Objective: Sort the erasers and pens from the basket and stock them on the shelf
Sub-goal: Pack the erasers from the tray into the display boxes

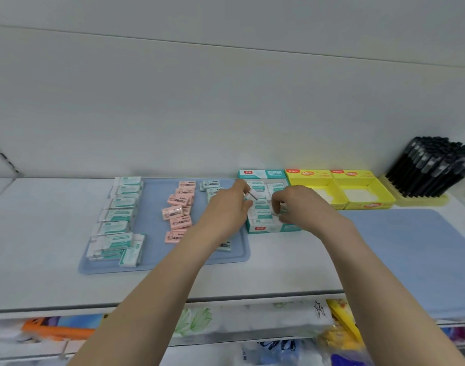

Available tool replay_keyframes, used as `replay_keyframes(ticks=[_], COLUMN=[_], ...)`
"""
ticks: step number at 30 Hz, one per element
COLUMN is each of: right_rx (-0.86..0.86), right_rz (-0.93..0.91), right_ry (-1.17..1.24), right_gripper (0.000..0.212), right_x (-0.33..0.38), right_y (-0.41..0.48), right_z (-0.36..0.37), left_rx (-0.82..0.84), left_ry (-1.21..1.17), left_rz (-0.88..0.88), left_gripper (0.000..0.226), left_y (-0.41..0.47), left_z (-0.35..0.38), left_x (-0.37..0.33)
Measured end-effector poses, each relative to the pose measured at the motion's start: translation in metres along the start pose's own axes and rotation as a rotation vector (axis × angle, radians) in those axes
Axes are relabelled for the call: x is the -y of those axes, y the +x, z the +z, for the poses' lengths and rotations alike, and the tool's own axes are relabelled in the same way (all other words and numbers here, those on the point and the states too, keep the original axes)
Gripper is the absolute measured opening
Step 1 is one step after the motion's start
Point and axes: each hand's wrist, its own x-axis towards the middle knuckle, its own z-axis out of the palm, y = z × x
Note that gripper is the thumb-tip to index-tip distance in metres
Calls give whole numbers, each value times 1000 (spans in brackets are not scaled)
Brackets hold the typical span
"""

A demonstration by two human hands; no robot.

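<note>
On the white shelf lies a blue mat with a column of teal-and-white erasers, a column of pink erasers and a few pale green ones. Beside the mat stands a teal display box holding teal erasers. My left hand pinches a teal-and-white eraser over the box's left side. My right hand reaches into the box, fingers curled on an eraser inside. Black pens stand in a yellow holder at the far right.
Two yellow display boxes stand right of the teal box, each showing a white bottom. A second blue mat covers the shelf's right part. Below the shelf's front edge, packaged goods fill a lower level.
</note>
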Motion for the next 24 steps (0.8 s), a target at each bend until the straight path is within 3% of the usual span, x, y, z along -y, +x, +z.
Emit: replay_keyframes(ticks=[8, 13, 17, 24], right_rx=[-149, -86, -124, -195], right_rz=[3, -24, -30, 22], right_ry=[-105, -205, -137, -115], right_gripper=[13, 20, 29, 27], right_x=[6, 9, 4, 2], right_y=[-7, -6, -2, 6], right_z=[6, 5, 8, 20], left_rx=[14, 11, 12, 35], left_ry=[31, 36, 55, 67], left_rz=[6, 14, 17, 20], left_gripper=[19, 18, 19, 21], left_y=[0, -1, 0, 0], left_z=[0, 0, 0, -2], left_x=[0, 1, 0, 1])
